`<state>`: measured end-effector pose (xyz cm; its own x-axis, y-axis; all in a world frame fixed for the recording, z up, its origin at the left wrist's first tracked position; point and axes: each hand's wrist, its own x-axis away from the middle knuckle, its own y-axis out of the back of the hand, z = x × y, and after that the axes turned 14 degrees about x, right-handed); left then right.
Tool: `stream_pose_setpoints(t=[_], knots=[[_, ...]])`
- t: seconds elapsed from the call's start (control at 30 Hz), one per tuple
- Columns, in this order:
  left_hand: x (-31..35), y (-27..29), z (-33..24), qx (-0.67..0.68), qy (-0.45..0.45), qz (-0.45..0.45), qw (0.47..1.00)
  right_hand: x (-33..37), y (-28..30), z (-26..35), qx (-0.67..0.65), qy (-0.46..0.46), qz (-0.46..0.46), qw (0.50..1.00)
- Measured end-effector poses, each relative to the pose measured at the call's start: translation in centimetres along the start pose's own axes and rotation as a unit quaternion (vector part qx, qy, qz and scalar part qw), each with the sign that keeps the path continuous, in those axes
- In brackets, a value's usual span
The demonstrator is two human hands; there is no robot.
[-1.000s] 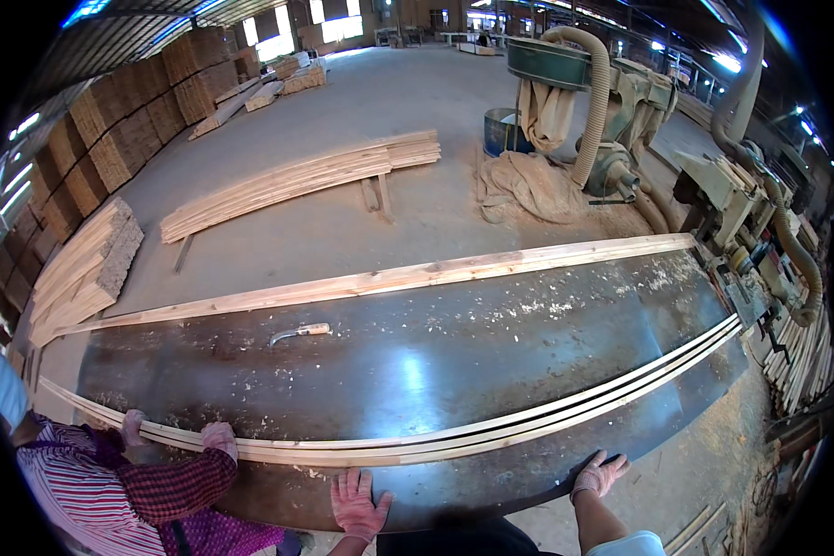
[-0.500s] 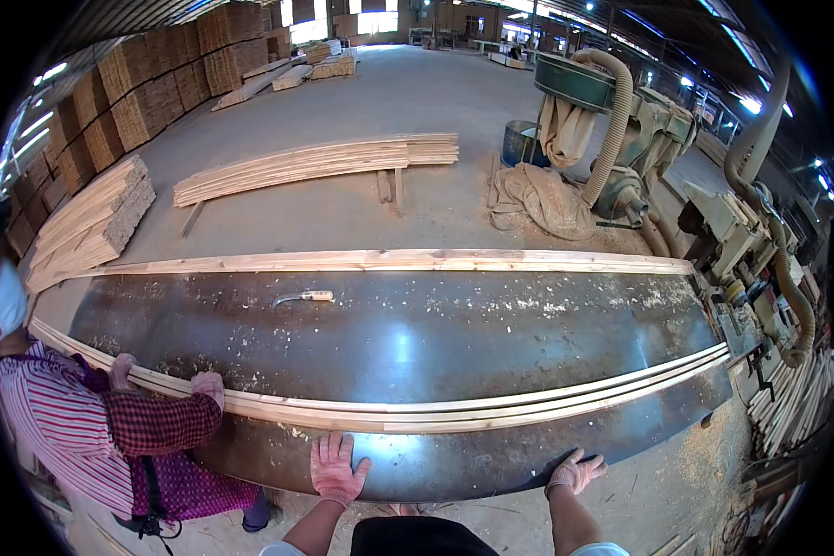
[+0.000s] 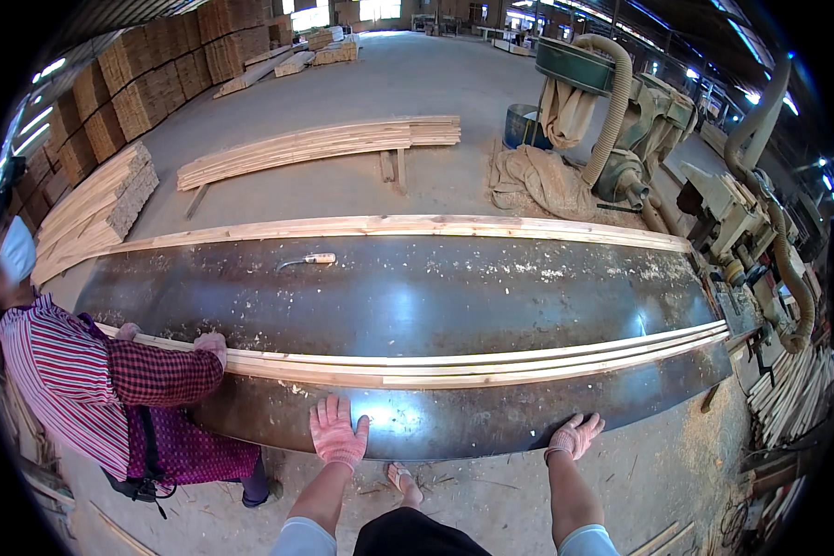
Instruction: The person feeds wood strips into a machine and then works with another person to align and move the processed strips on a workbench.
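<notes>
My left hand [image 3: 338, 432], in a pinkish glove, lies flat with fingers spread on the near edge of a dark sheet-topped table [image 3: 343, 310]. My right hand [image 3: 574, 436], also gloved, rests open on the same edge farther right, with nothing in it. Just beyond both hands, several long, narrow wooden strips [image 3: 473, 371] lie side by side along the table; neither hand touches them. At the left, a co-worker [image 3: 74, 380] in a striped top and checked sleeves has gloved hands [image 3: 211, 347] on the strips' left part.
A hooked tool with a wooden handle [image 3: 320, 259] lies among wood chips. Long boards [image 3: 389, 227] run along the table's far edge. Stacked timber [image 3: 102, 208] stands left; more boards [image 3: 315, 153] lie beyond. A machine [image 3: 727, 222] with hoses adjoins the table's right end.
The view has tilted down, so the table and strips appear higher in the picture and a sandalled foot shows below. Both my hands stay in place on the table edge.
</notes>
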<state>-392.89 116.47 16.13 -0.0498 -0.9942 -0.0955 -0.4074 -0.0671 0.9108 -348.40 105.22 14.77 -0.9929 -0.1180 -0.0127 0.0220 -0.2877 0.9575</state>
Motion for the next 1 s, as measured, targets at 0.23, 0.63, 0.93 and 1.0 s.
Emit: stream_pose_setpoints(t=[0.23,0.63,0.93,1.0], knots=[[0.1,0.0,0.0,-0.006,0.011,0.012,1.0,0.8,1.1,0.9,-0.012,0.0,-0.009,1.0],[-0.2,0.4,-0.3,-0.004,-0.005,0.015,1.0,0.2,0.5,0.3,-0.012,0.002,-0.006,1.0],[-0.6,0.0,0.3,-0.015,-0.019,0.016,1.0,-0.1,0.2,0.5,0.012,0.023,-0.027,0.999],[-0.6,-0.1,0.4,-0.017,-0.018,0.016,1.0,0.1,0.5,0.9,0.006,0.019,-0.02,1.0]])
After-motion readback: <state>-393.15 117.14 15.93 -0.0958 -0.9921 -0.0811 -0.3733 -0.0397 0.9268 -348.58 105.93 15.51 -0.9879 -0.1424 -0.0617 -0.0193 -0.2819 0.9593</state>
